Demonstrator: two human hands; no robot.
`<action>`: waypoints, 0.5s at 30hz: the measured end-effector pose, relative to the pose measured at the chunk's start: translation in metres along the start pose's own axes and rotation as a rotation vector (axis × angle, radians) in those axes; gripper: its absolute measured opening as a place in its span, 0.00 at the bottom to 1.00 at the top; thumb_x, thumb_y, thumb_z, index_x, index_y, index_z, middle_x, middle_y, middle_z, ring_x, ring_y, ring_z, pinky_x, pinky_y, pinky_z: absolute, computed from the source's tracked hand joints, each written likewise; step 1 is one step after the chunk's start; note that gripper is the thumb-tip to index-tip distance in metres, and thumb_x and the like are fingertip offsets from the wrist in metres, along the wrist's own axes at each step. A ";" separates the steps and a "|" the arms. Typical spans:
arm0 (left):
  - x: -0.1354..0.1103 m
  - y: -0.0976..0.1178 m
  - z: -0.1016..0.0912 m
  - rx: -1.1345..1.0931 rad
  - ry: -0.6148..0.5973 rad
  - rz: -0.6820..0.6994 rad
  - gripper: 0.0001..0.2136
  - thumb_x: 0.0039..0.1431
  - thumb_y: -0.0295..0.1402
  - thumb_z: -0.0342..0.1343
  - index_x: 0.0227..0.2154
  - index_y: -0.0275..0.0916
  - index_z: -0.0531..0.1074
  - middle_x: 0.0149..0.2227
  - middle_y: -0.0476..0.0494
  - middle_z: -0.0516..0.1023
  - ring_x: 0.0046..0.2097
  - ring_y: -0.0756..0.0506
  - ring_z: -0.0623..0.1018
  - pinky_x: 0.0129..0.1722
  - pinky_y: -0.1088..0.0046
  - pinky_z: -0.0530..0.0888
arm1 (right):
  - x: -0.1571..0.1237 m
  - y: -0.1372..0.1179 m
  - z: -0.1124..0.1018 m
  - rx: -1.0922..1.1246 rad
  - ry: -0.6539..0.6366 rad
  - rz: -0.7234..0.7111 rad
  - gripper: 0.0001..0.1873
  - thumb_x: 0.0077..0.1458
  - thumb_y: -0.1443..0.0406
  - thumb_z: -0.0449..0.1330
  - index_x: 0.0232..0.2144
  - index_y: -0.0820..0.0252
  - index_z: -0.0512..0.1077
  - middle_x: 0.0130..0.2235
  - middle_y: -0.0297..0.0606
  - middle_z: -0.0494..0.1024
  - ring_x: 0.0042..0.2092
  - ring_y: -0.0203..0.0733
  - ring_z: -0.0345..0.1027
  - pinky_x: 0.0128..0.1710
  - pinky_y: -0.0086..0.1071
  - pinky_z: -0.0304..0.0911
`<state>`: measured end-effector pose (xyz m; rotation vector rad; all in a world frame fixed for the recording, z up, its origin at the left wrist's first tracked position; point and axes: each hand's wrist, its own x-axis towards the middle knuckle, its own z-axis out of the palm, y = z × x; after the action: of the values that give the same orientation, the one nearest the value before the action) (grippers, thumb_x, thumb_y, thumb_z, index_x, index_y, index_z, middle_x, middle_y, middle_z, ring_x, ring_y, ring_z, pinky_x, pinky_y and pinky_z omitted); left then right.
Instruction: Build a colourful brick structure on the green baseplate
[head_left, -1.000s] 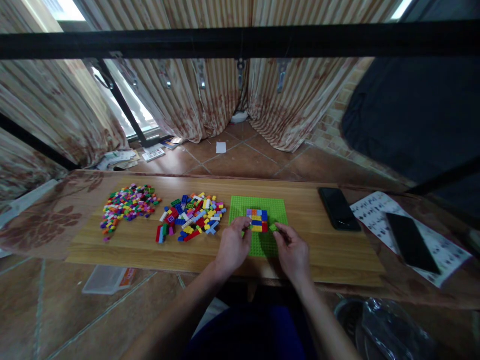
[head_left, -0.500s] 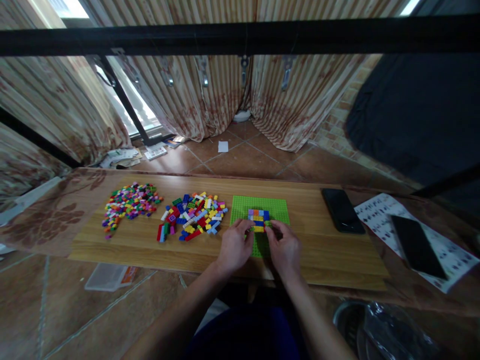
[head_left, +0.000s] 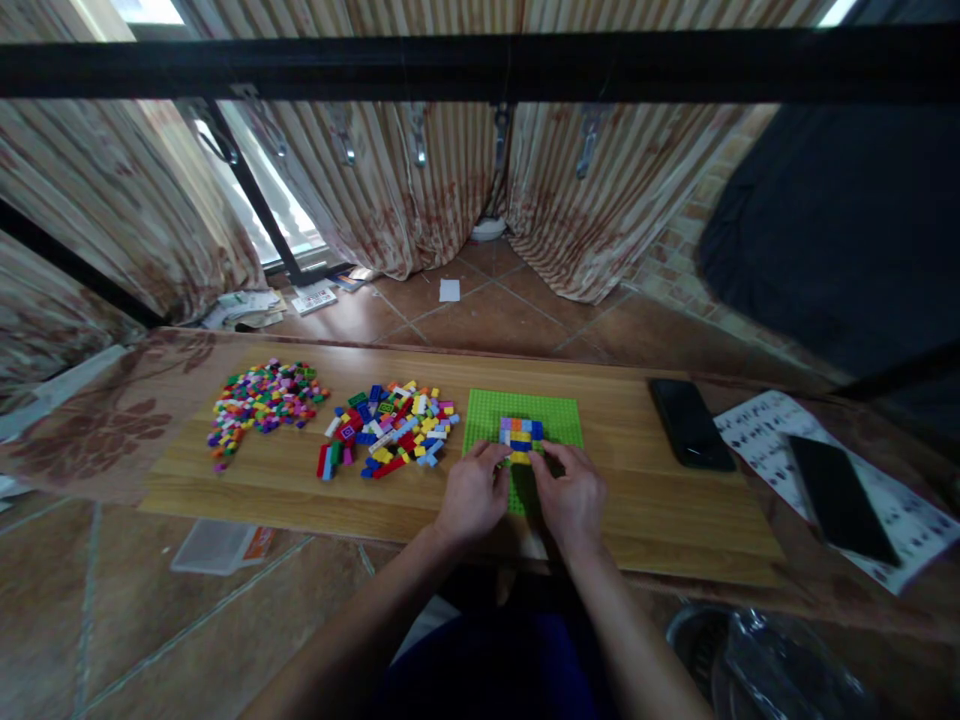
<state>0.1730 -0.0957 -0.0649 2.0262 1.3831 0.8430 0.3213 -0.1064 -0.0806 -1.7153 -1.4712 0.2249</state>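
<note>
A small block of toy building bricks [head_left: 520, 430] in blue, yellow, orange and lilac sits on a green baseplate [head_left: 555, 408]. My left hand [head_left: 475, 490] is at its near left side, with thumb and fingers closed against the bricks. On the near right side, my right hand [head_left: 571, 492] has its thumb and index finger pinched at the bricks' edge. My fingertips hide part of the front row, and I cannot make out any single brick between them.
Left of the baseplate lie a pile of larger bricks [head_left: 390, 430] and a pile of small bricks [head_left: 262, 400] on the wooden board [head_left: 645, 530]. Rightward are a black phone [head_left: 691, 424], a printed sheet [head_left: 757, 415] and a second dark device [head_left: 840, 500]. A black bar [head_left: 450, 68] crosses above.
The camera view has shifted slightly. Both hands stay at the bricks with small finger movements, and green pieces seen earlier near the fingertips no longer show.
</note>
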 end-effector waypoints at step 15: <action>-0.002 0.003 -0.002 0.091 -0.071 0.004 0.16 0.58 0.23 0.48 0.48 0.40 0.70 0.43 0.43 0.74 0.43 0.46 0.76 0.47 0.68 0.74 | 0.004 -0.010 -0.002 -0.159 -0.057 0.028 0.13 0.56 0.60 0.56 0.34 0.61 0.77 0.35 0.43 0.80 0.38 0.48 0.72 0.38 0.37 0.63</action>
<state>0.1729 -0.0989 -0.0614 2.1067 1.4011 0.7150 0.3168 -0.1049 -0.0711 -1.8703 -1.5426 0.1772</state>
